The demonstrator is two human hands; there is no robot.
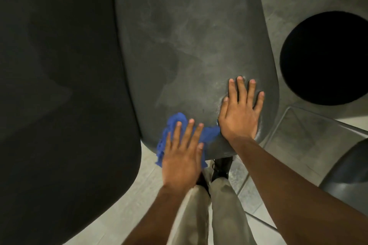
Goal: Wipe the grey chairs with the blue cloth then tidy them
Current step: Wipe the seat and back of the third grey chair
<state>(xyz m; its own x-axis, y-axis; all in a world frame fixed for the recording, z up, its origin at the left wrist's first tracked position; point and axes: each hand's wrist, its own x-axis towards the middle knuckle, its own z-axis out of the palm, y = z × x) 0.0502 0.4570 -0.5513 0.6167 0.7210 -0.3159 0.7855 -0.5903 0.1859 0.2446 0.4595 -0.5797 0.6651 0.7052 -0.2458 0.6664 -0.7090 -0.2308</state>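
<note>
left hand (182,157) flat, pressing blue cloth (173,125) | unwiped grey chair (191,36) seat runs lengthwise ahead of fingertips; right hand (240,113) flat, bracing beside

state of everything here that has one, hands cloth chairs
left hand: fingers straight, pressing flat on the blue cloth
right hand: fingers spread, flat on the grey chair seat
blue cloth: bunched, at the seat's near edge, part hanging over it
grey chair: seat streaked with pale smears
dark chair: close beside the grey one, untouched by either hand
</note>
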